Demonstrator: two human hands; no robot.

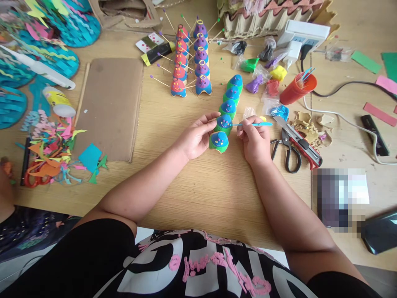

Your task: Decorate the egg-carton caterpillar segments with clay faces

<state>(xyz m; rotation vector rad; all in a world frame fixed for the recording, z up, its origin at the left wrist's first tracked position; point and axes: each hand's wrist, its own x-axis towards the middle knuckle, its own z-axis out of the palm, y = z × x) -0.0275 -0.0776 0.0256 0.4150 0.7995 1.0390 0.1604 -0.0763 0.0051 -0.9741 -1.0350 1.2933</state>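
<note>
A column of blue-and-green clay figures (228, 106) with little faces runs away from me at the middle of the table. They look like clay-covered egg-carton cups. My left hand (197, 135) grips the second-nearest figure (223, 124) from its left side, thumb and fingers against it. The nearest figure (218, 141) sits just in front of that one, close to my fingers. In a pinch, my right hand (254, 138) holds a thin blue clay modelling tool (263, 124), its tip at the right side of the gripped figure's face.
Finished-looking red and purple figures (203, 85) with stick antennae stand behind. To the right are bagged clay (254, 84), an orange cup (293, 94), scissors (288, 145) and a utility knife (302, 145). Cardboard (107, 107) and paper scraps (49, 159) lie left.
</note>
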